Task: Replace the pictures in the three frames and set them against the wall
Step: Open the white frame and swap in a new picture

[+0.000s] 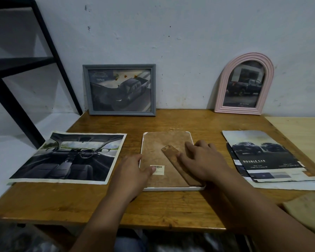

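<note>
Readable text. "DOUBLE CAB" in white capitals stands on the dark lower band of the printed truck sheet (265,157) lying at the right of the table; the smaller lines beneath it cannot be read. "TOYOTA" appears, faintly, at the bottom of the picture in the pink arched frame (244,82) far right. A barcode sticker (157,169) sits on the backing of the face-down white frame (171,160) at centre; its digits are illegible. White lines in the grey frame (119,90) far left are too blurred to read.
</note>
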